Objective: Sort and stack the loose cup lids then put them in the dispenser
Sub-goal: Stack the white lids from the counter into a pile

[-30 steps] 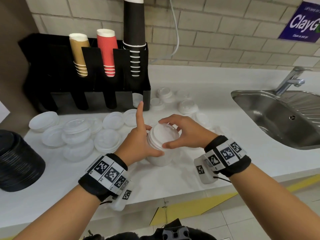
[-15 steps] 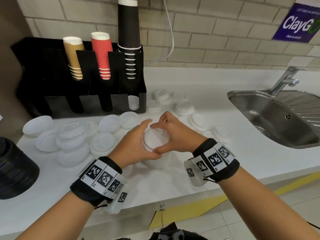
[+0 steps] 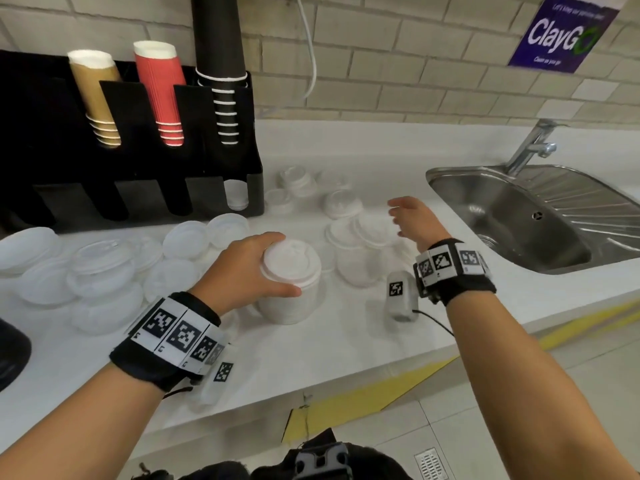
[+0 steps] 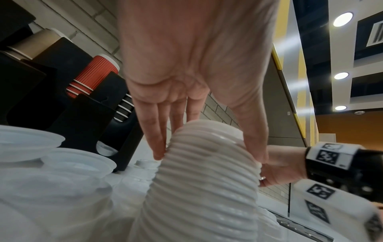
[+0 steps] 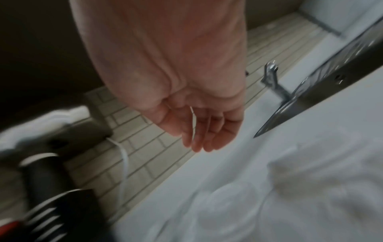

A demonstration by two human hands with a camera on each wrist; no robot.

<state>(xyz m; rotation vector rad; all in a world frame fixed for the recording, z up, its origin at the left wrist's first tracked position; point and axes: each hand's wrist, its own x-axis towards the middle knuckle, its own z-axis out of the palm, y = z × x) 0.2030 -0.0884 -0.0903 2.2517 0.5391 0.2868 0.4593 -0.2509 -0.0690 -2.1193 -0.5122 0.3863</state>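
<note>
A tall stack of white sip lids (image 3: 292, 282) (image 4: 205, 180) stands on the white counter (image 3: 311, 351) near its front. My left hand (image 3: 256, 271) grips the top of that stack, thumb on the near side and fingers (image 4: 155, 139) on the far side. My right hand (image 3: 412, 220) (image 5: 199, 131) hovers empty with relaxed fingers over loose white lids (image 3: 360, 233) to the right of the stack. More white lids (image 3: 301, 181) lie beside the black dispenser (image 3: 145, 174), whose rightmost lower slot holds white lids (image 3: 236, 195).
Clear dome lids (image 3: 100, 271) and flat lids (image 3: 188, 237) crowd the counter's left part. Brown, red and black cup stacks (image 3: 162, 95) stand in the dispenser's top. A steel sink (image 3: 540, 220) with a tap lies at the right. A black lid stack (image 3: 10, 351) sits at far left.
My right hand has let go of the lid stack and moved right and away, over the loose lids. My left hand stays on the stack's top.
</note>
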